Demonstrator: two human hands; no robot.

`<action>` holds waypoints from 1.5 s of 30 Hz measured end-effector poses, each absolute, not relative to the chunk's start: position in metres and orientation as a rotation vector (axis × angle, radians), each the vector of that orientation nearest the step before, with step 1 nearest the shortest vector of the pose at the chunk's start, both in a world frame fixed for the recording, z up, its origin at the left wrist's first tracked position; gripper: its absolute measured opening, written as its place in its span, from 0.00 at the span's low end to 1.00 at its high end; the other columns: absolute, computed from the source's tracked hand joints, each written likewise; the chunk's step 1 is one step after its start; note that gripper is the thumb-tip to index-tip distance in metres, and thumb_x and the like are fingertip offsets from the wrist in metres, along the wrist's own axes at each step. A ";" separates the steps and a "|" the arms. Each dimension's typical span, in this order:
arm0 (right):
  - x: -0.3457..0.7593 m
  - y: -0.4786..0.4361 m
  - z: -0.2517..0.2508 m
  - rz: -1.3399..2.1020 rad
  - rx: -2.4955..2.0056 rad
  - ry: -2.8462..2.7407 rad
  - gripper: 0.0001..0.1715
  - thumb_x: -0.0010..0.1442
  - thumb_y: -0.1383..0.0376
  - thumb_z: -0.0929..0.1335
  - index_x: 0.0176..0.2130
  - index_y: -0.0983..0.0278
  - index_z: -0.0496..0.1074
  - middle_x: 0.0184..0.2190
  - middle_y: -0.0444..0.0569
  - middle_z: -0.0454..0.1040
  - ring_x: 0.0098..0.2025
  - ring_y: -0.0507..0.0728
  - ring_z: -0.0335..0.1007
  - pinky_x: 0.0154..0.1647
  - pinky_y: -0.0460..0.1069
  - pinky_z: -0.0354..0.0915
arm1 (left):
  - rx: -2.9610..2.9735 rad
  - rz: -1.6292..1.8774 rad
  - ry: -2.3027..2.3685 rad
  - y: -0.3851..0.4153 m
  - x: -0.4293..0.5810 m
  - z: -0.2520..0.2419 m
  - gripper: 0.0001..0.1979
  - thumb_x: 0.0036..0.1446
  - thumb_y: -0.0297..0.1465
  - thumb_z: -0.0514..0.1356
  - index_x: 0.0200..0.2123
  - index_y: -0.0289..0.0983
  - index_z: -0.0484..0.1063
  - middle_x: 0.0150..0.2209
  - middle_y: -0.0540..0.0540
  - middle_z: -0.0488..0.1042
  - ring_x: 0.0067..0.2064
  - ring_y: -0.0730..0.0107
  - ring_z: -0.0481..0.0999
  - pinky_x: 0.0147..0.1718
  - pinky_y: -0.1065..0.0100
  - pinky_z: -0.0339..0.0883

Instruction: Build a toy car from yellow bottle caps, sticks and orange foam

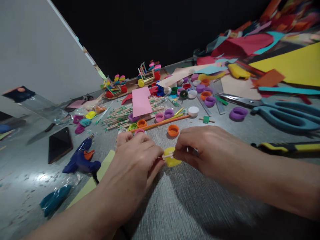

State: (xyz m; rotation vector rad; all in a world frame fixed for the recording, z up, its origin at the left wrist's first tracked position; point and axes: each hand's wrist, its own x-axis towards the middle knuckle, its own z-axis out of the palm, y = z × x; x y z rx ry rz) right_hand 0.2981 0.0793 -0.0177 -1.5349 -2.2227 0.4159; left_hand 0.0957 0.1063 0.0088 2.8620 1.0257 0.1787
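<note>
Between my hands a yellow bottle cap [172, 162] rests on the table. Short pale wooden sticks [168, 155] lie across it. My right hand [203, 148] pinches their right end between thumb and fingertips. At the left end my left hand [140, 156] has its thumb and forefinger closed on or against the sticks; the exact contact is hidden. An orange cap [173, 130] sits just beyond the yellow one, and a pink cap [139, 132] shows partly behind my left knuckles.
Blue scissors [287, 115] and a yellow-black cutter [290, 147] lie right. Left are a blue glue gun [81, 160], a phone [60, 145] and a clear bottle [42, 106]. Wrapped toothpicks [122, 115], a pink paper piece [141, 101] and several caps spread ahead.
</note>
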 end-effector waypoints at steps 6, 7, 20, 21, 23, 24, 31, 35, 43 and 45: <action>0.298 0.081 -0.017 0.429 -1.542 -2.229 0.08 0.61 0.68 0.71 0.29 0.63 0.76 0.26 0.44 0.74 0.28 0.53 0.65 0.31 0.49 0.54 | 2.866 0.190 1.018 0.106 0.095 0.009 0.10 0.66 0.31 0.60 0.31 0.37 0.76 0.31 0.47 0.75 0.39 0.56 0.70 0.41 0.52 0.49; 0.298 0.081 -0.017 0.423 -1.535 -2.227 0.08 0.61 0.68 0.71 0.29 0.63 0.76 0.26 0.44 0.74 0.28 0.53 0.65 0.31 0.49 0.54 | 2.868 0.191 1.020 0.106 0.095 0.009 0.10 0.66 0.31 0.59 0.31 0.37 0.76 0.31 0.47 0.75 0.39 0.56 0.70 0.41 0.52 0.49; 0.298 0.078 -0.017 0.426 -1.537 -2.217 0.09 0.61 0.69 0.71 0.28 0.63 0.75 0.26 0.44 0.73 0.28 0.53 0.65 0.31 0.49 0.54 | 2.867 0.154 1.039 0.106 0.097 0.009 0.11 0.66 0.31 0.59 0.30 0.37 0.76 0.31 0.46 0.75 0.39 0.55 0.70 0.42 0.51 0.49; 0.298 0.079 -0.017 0.427 -1.538 -2.218 0.09 0.60 0.69 0.71 0.28 0.63 0.75 0.25 0.44 0.73 0.28 0.53 0.65 0.31 0.49 0.53 | 2.866 0.151 1.039 0.106 0.096 0.009 0.11 0.66 0.31 0.59 0.30 0.37 0.76 0.31 0.46 0.75 0.39 0.55 0.70 0.42 0.52 0.49; 0.299 0.079 -0.018 0.423 -1.534 -2.220 0.09 0.60 0.69 0.71 0.28 0.63 0.75 0.25 0.43 0.73 0.28 0.53 0.64 0.30 0.49 0.53 | 2.871 0.148 1.038 0.106 0.096 0.010 0.11 0.66 0.31 0.59 0.30 0.37 0.76 0.31 0.47 0.75 0.39 0.55 0.70 0.42 0.52 0.49; 0.299 0.079 -0.018 0.423 -1.528 -2.219 0.08 0.60 0.68 0.71 0.28 0.63 0.75 0.25 0.43 0.73 0.28 0.53 0.64 0.30 0.49 0.52 | 2.873 0.147 1.039 0.106 0.095 0.010 0.11 0.66 0.31 0.59 0.30 0.37 0.76 0.31 0.47 0.75 0.39 0.55 0.70 0.42 0.52 0.49; 0.301 0.081 -0.021 0.430 -1.490 -2.192 0.08 0.62 0.67 0.71 0.30 0.62 0.74 0.25 0.42 0.72 0.27 0.52 0.62 0.28 0.49 0.49 | 2.900 0.155 1.049 0.107 0.093 0.009 0.09 0.66 0.31 0.59 0.32 0.37 0.76 0.32 0.47 0.75 0.40 0.54 0.71 0.42 0.52 0.48; 0.301 0.081 -0.022 0.451 -1.504 -2.195 0.07 0.62 0.66 0.71 0.30 0.62 0.74 0.26 0.42 0.73 0.27 0.52 0.62 0.28 0.48 0.49 | 2.902 0.173 1.042 0.107 0.093 0.008 0.09 0.66 0.31 0.60 0.33 0.37 0.76 0.32 0.47 0.75 0.39 0.55 0.70 0.41 0.53 0.48; 0.300 0.082 -0.021 0.475 -1.513 -2.187 0.09 0.61 0.68 0.70 0.28 0.63 0.73 0.26 0.42 0.72 0.27 0.51 0.62 0.28 0.48 0.49 | 2.908 0.179 1.032 0.107 0.093 0.007 0.09 0.66 0.32 0.60 0.32 0.37 0.76 0.31 0.47 0.76 0.39 0.54 0.71 0.42 0.51 0.49; 0.299 0.082 -0.021 0.470 -1.494 -2.193 0.08 0.60 0.70 0.70 0.28 0.63 0.74 0.26 0.42 0.72 0.27 0.51 0.63 0.29 0.48 0.50 | 2.907 0.184 1.030 0.107 0.093 0.007 0.10 0.66 0.32 0.60 0.32 0.37 0.76 0.31 0.47 0.76 0.39 0.54 0.71 0.42 0.51 0.49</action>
